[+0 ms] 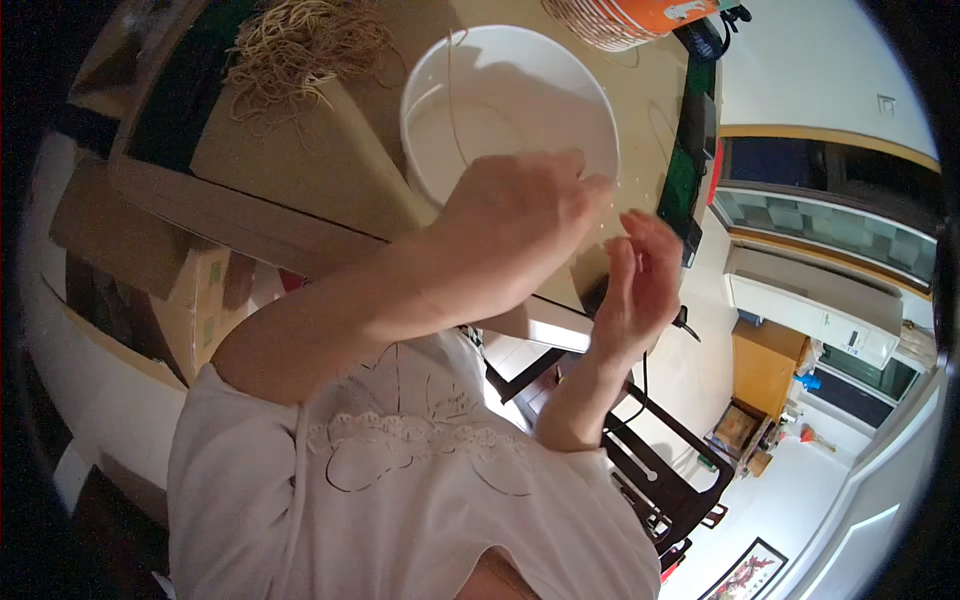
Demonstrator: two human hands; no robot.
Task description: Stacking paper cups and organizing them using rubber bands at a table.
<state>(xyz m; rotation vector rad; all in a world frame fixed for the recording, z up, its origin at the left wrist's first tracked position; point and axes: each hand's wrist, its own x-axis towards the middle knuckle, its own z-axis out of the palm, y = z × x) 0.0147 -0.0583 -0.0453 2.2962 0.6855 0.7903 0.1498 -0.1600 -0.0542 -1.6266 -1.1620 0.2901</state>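
Observation:
My left hand [530,225] reaches across the front of a white round tub [606,130]. Its fingers are curled closed, and what they may hold is hidden. A thin tan string [455,110] hangs over the tub's far rim and runs down inside until it passes behind this hand; whether the fingers grip it does not show. To the right, just past the table edge, is my right hand [648,275], slightly blurred. Its fingers are bent with a gap between thumb and fingers, and nothing shows in them.
A tangled heap of tan string [295,55] lies on the brown-covered table [310,165], left of the tub. Stacked orange paper cups [630,20] lie at the far right. A cardboard box [185,300] stands below at left, and a dark chair [665,470] stands below at right.

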